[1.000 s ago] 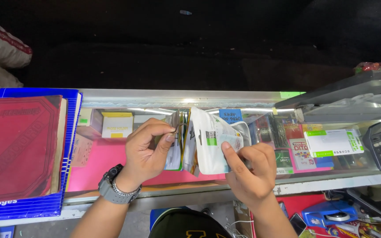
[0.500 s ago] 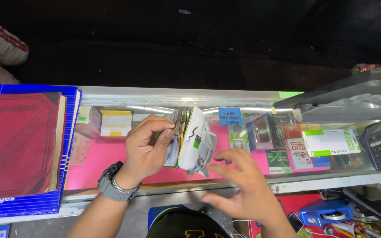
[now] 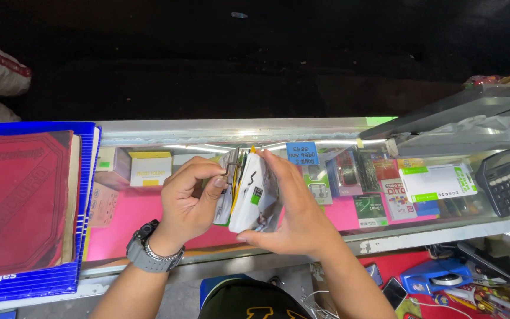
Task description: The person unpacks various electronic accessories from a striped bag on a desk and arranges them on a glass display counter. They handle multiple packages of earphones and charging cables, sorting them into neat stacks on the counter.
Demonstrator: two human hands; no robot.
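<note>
Now, both hands: gathered on one bundle of small packets [image 3: 254, 192] above the glass-topped desk [image 3: 149, 212].
Left hand [image 3: 191, 198]: fingers pinched shut on the near edge of the bundle, wrist wearing a grey watch [image 3: 147, 248].
Right hand [image 3: 293, 210]: palm and fingers pressed flat against the far side, squaring the packets upright.
Done so far: the packets look collected into one stack, held clear of the desk.
Left to do: the bundle is not yet set down anywhere.
Around: a red ledger [image 3: 16, 201] at the left, a calculator [image 3: 504, 184] at the right, boxed goods under the glass.
</note>
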